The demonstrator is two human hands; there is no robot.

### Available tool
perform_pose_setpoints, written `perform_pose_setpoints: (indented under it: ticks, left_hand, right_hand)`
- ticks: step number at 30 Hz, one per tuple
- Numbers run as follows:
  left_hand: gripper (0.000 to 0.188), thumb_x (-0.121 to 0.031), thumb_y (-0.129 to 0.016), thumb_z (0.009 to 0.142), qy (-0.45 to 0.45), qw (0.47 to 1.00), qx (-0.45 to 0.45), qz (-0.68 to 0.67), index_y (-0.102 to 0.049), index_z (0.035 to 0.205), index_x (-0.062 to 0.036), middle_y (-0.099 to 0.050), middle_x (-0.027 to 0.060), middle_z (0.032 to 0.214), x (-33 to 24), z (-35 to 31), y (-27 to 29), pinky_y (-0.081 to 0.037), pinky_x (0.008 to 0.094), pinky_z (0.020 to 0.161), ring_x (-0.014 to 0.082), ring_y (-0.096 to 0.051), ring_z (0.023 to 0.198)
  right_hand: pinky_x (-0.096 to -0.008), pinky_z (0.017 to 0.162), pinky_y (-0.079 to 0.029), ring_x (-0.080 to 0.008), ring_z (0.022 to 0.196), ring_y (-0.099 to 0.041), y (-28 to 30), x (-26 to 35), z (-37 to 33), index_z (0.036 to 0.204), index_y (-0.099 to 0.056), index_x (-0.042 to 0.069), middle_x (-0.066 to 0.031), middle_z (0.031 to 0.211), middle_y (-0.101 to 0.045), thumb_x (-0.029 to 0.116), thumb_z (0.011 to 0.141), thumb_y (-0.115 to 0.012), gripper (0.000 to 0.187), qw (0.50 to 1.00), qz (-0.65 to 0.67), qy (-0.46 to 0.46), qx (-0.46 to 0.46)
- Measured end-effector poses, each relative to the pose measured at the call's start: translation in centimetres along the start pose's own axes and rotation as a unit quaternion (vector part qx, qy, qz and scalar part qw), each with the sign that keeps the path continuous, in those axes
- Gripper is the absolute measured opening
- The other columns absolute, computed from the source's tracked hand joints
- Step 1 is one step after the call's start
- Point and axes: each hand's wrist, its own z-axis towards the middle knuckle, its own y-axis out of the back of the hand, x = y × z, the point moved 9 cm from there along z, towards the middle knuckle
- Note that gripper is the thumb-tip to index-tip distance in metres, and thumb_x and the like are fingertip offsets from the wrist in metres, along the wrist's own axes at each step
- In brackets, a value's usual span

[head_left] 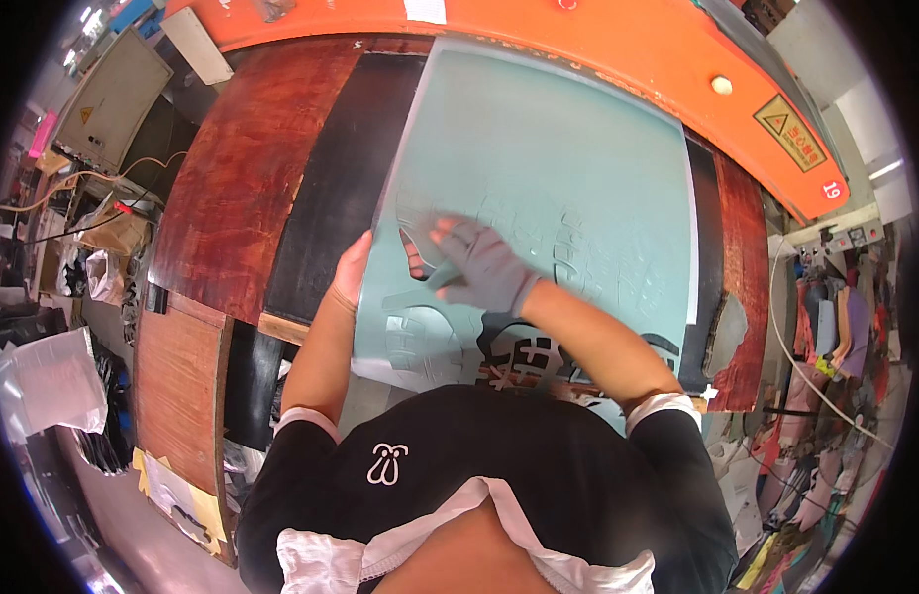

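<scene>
A large pale teal sheet (pixel 568 148) lies on the work table, marked with cut outlines and shaped openings toward its near side. My bare left hand (pixel 352 269) is at the sheet's left edge and reaches beneath it. Its fingers show, stretched out, through a cut opening in the sheet. Over that opening is my right hand (pixel 487 269), in a grey glove with bare fingertips, slightly blurred. Its fingers are closed on a small teal cut piece (pixel 438 277), partly hidden by the hand. Nearer my body, a larger opening (pixel 524 354) shows the dark surface and reddish board below.
An orange machine beam (pixel 658 69) with a yellow warning label (pixel 789 134) spans the table's far side. Reddish-brown boards (pixel 242 168) and a black strip (pixel 331 188) lie left of the sheet. A grey scrap (pixel 729 335) rests at right. Colourful offcuts (pixel 826 327) hang farther right.
</scene>
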Motion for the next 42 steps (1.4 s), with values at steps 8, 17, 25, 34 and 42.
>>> perform_pose_setpoints:
  ticks: [8,17,25,34,42]
  left_hand:
    - [0.055,-0.034,-0.045,0.094,-0.004,0.983,-0.117,0.139,-0.034,0.134,0.0024,-0.046,0.0233,0.130,-1.0,-0.4,0.6,-0.044,0.0435,0.092,0.0341,-0.050,0.115]
    - [0.047,-0.025,-0.051,0.092,0.028,0.958,-0.166,0.230,-0.041,0.127,0.0040,-0.054,0.0234,0.120,-0.6,-0.5,0.7,-0.048,0.0418,0.087,0.0342,-0.059,0.101]
    - [0.042,-0.023,-0.052,0.092,0.001,0.920,-0.263,0.292,-0.044,0.124,0.0029,-0.054,0.0186,0.122,-2.2,-1.7,0.7,-0.048,0.0386,0.085,0.0284,-0.058,0.103]
    - [0.037,-0.019,-0.054,0.089,0.051,0.930,-0.165,0.326,-0.041,0.122,-0.0076,-0.053,0.0121,0.118,11.0,-1.6,-7.4,-0.043,0.0397,0.090,0.0246,-0.054,0.105]
    - [0.019,-0.030,-0.046,0.093,0.080,0.980,-0.078,-0.165,-0.048,0.096,-0.0123,-0.053,0.0057,0.082,17.7,2.8,-5.0,-0.042,0.0393,0.069,0.0187,-0.047,0.063]
  right_hand:
    - [-0.0404,0.083,-0.045,-0.0318,0.089,-0.059,-3.0,-7.5,2.2,0.101,-0.058,-0.005,-0.0202,0.094,-0.061,0.029,0.085,-0.055,0.038,0.885,0.364,-0.277,-0.092]
    - [-0.0320,0.057,-0.048,-0.0166,0.069,-0.057,10.2,-24.3,4.5,0.093,-0.060,0.001,-0.0092,0.083,-0.060,0.026,0.083,-0.061,0.028,0.758,0.345,-0.493,-0.252]
    - [-0.0358,0.073,-0.047,-0.0228,0.083,-0.059,22.7,-20.4,3.6,0.099,-0.063,0.003,-0.0073,0.089,-0.063,0.032,0.085,-0.051,0.034,0.881,0.178,-0.300,-0.320]
    - [-0.0377,0.078,-0.047,-0.0293,0.087,-0.058,3.3,-4.9,-6.1,0.098,-0.059,0.007,-0.0100,0.098,-0.061,0.012,0.075,-0.063,0.024,0.990,-0.032,-0.057,-0.123]
    - [-0.0410,0.087,-0.042,-0.0328,0.099,-0.053,1.2,-4.3,-7.7,0.104,-0.059,0.005,-0.0103,0.105,-0.059,0.013,0.074,-0.064,0.032,0.991,0.050,-0.095,-0.083]
